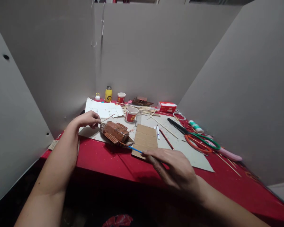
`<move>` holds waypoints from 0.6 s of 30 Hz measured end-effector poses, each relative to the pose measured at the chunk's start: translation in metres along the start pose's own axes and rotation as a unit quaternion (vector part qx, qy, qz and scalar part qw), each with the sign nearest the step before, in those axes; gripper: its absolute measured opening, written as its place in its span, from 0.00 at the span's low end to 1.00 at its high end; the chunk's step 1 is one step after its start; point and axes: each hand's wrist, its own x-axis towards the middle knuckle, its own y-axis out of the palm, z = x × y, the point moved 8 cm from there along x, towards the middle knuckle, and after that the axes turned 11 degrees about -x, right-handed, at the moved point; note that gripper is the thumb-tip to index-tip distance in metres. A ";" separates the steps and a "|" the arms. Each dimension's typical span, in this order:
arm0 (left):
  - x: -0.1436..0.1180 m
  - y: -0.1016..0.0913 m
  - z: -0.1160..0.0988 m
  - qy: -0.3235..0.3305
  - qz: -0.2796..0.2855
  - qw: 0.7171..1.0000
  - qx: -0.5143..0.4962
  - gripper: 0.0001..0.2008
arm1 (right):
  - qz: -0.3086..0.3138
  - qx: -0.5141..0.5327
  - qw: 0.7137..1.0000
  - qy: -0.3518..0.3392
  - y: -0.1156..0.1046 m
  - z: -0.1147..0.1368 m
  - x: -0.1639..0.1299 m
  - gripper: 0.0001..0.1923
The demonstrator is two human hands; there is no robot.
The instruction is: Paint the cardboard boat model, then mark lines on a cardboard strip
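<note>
A brown model boat (115, 131) with a ridged, cardboard-like roof is at the front edge of the work surface. My left hand (91, 119) pinches its left tip between the fingers. From the right, my right hand (171, 164) grips a paintbrush (134, 148) with a blue handle. The brush's tip meets the boat's near right side. Under the brush and beside the boat lies a piece of brown cardboard (145, 137). Behind the boat stands a red and white paper cup (132, 114), its inside stained dark.
Large scissors (191, 135) with green and orange handles lie at the right, near a white and green bottle (195, 127). A pen (158, 132) and thin sticks (165, 126) are scattered around. A second boat (142, 101), a yellow bottle (108, 94) and a red box (167, 107) stand behind.
</note>
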 end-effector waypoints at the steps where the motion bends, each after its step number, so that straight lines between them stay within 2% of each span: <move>1: 0.000 0.000 0.000 0.000 -0.002 1.000 0.000 0.04 | -0.002 -0.007 1.000 0.006 -0.004 0.000 -0.001 0.12; 4: 0.001 -0.001 0.001 -0.003 -0.009 1.000 -0.003 0.04 | -0.010 -0.017 0.999 0.029 -0.015 0.000 -0.001 0.12; 7: 0.000 -0.001 0.000 0.003 -0.010 1.000 -0.013 0.05 | -0.020 -0.001 0.999 0.041 -0.016 -0.002 0.004 0.14; 13: -0.002 -0.002 -0.004 0.016 -0.019 0.999 -0.027 0.06 | -0.036 0.027 0.997 0.061 0.001 -0.016 0.010 0.13; 18: -0.002 -0.014 -0.009 0.038 -0.082 0.995 -0.043 0.05 | -0.021 0.040 0.998 0.034 0.012 -0.014 0.016 0.13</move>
